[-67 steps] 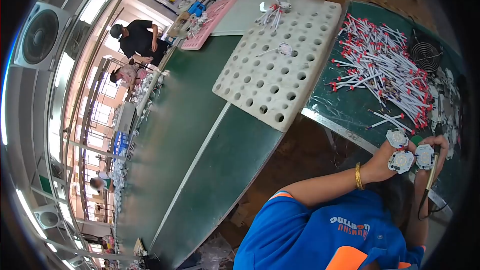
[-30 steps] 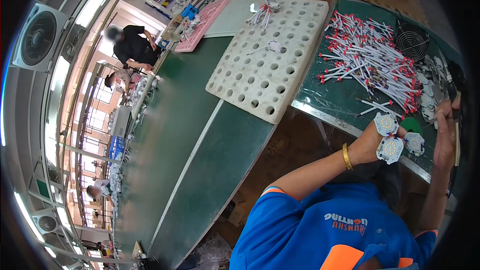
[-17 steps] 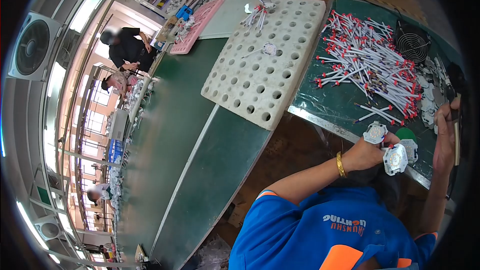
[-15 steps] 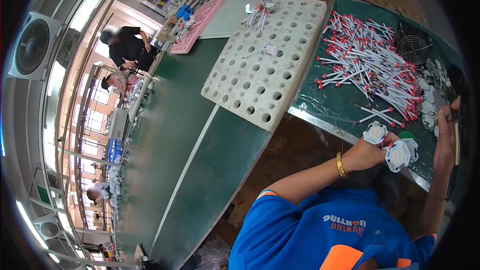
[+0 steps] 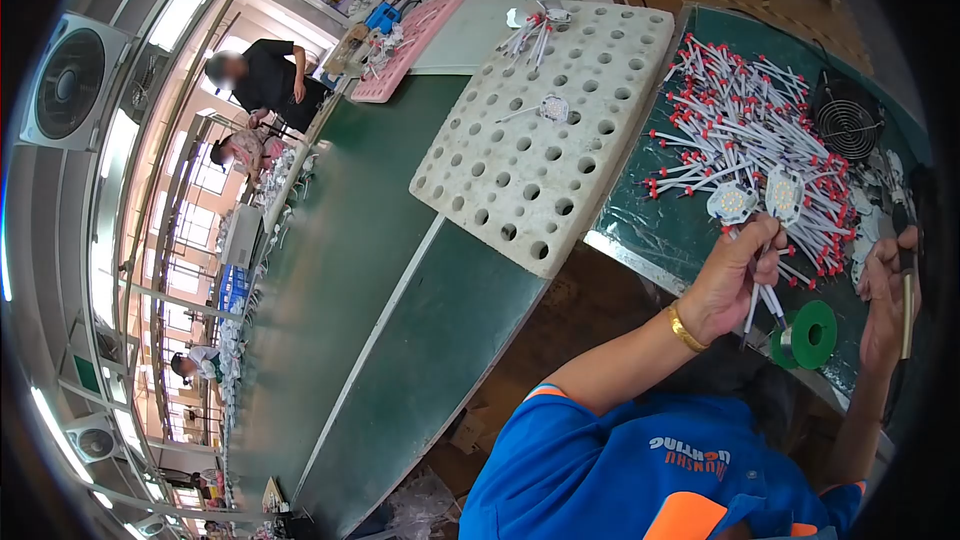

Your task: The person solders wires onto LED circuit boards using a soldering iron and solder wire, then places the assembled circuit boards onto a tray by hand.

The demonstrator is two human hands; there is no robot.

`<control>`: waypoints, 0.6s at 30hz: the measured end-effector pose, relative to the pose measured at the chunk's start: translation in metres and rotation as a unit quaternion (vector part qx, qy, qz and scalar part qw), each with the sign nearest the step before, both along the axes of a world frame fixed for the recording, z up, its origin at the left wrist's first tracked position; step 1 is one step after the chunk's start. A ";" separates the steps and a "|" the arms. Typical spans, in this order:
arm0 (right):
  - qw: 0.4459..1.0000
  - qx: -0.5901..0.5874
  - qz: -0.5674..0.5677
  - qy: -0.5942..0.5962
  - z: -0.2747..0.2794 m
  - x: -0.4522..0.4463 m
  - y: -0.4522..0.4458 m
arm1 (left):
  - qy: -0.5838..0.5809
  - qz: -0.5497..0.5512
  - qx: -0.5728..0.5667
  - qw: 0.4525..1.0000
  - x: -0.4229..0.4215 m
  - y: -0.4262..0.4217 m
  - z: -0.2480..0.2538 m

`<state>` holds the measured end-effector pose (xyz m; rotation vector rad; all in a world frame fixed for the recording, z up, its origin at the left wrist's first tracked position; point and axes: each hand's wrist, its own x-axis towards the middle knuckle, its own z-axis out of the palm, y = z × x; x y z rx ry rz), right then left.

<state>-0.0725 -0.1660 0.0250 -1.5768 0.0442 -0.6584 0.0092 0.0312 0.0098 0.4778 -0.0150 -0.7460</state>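
My left hand (image 5: 738, 278), with a gold bracelet at the wrist, is closed around white wires. Two white LED boards, one round (image 5: 732, 203) and one beside it (image 5: 785, 196), stick out above its fingers, and wire ends hang below. A green solder spool (image 5: 815, 334) stands just right of those ends at the table edge. Near the right edge of the view, my right hand (image 5: 882, 285) is closed on a soldering iron (image 5: 908, 315). Behind both hands lies a heap of white wires with red connectors (image 5: 760, 130).
A white perforated board (image 5: 520, 165) carries a single LED board (image 5: 554, 109) and a wired bunch (image 5: 540, 32). A small black fan (image 5: 848, 118) and loose metal parts (image 5: 870, 210) are at the right. Beyond the green table (image 5: 370, 200) are a pink tray (image 5: 410, 45) and several people (image 5: 265, 80).
My left hand has moved up and left over the wire heap, raising the boards. The spool is now uncovered, and wire ends show below the hand. My right hand still holds the iron.
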 end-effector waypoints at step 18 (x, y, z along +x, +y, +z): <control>0.999 -0.023 -0.034 -0.019 0.000 0.002 0.015 | -0.193 0.019 0.160 0.968 -0.007 -0.046 0.006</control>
